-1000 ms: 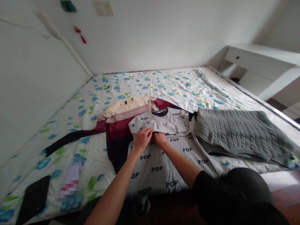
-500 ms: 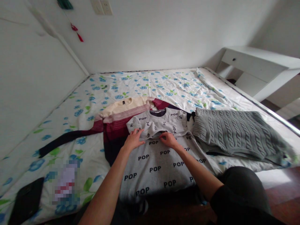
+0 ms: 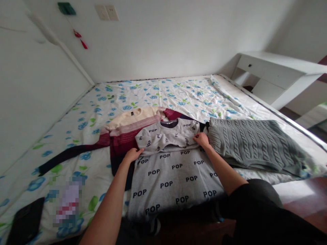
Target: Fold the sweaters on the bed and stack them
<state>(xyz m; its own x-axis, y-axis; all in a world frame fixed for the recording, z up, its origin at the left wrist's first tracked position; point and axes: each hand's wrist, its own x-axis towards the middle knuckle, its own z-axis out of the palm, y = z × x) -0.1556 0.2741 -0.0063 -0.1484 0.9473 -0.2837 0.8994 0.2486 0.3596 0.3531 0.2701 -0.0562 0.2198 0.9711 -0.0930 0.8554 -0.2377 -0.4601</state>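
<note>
A grey sweatshirt (image 3: pixel 176 166) printed with POP lies at the bed's near edge, its sleeves folded across the chest and its lower end hanging toward me. My left hand (image 3: pixel 133 155) pinches its left side, where the folded sleeve meets the body. At the opposite side, my right hand (image 3: pixel 201 139) has thumb and fingers closed on the fabric near the shoulder. Partly under the sweatshirt, a cream, pink and maroon sweater (image 3: pixel 122 132) is spread out with one dark sleeve stretched left. To the right sits a folded grey cable-knit sweater (image 3: pixel 250 141).
The floral bedsheet (image 3: pixel 153 93) covers the bed. A black phone-like object (image 3: pixel 25 217) and a blurred-out item (image 3: pixel 67 200) lie at the near left. Beyond the bed's right edge stands a white drawer unit (image 3: pixel 278 75); walls border the back and left.
My hands have moved apart from the sweatshirt's middle to its two sides. The folded sleeves lie straighter across the chest, and the view has shifted slightly.
</note>
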